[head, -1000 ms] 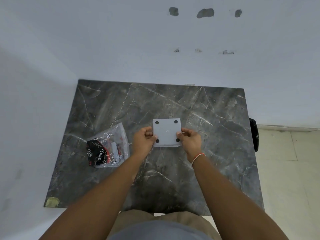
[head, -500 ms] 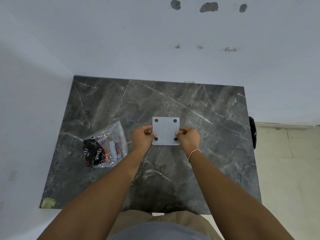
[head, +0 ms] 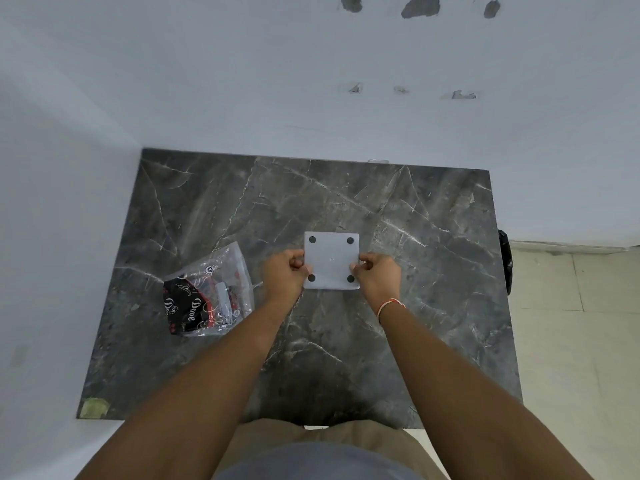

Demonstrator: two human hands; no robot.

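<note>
A pale grey square plate (head: 331,259) with a black round pad near each of its corners is held flat over the middle of a dark marble table (head: 433,237). My left hand (head: 284,273) pinches its left edge with curled fingers. My right hand (head: 378,274) pinches its right edge the same way; a red and white thread band sits on that wrist.
A clear plastic bag (head: 211,292) with black and red printed contents lies on the table left of my left hand. White walls close the table's far and left sides. A black object (head: 505,261) hangs at the table's right edge above a pale tiled floor (head: 571,341).
Both hands hold the plate as before. The view has tilted a little, so the table sits slightly lower and nearer in the frame.
</note>
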